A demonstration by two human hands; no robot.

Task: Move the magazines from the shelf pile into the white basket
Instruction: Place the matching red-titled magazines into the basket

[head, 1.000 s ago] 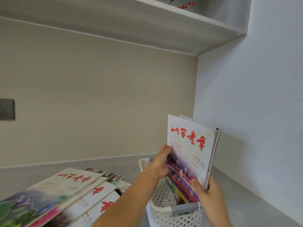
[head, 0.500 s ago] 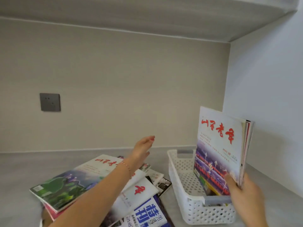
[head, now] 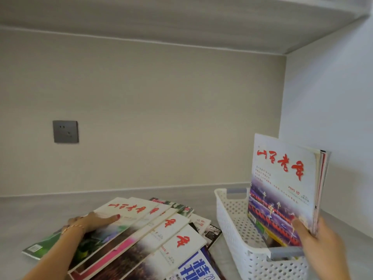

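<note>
A fanned pile of magazines (head: 153,235) with white covers and red characters lies on the shelf at lower left. My left hand (head: 90,222) rests flat on the top magazine (head: 125,213) of the pile, fingers together, thumb along its cover. To the right stands the white perforated basket (head: 228,223) with grey handles. Several magazines (head: 282,184) stand upright in it, leaning right. My right hand (head: 319,241) grips their lower right corner, thumb on the front cover.
A grey wall socket (head: 65,131) sits on the back wall at left. A side wall (head: 331,118) rises close behind the basket on the right. Another shelf board (head: 181,19) runs overhead. A blue-lettered magazine (head: 199,269) lies at the pile's near end.
My left hand has left the upright magazines, swung left and come down onto the top magazine of the pile. My right hand keeps hold of the upright magazines in the basket.
</note>
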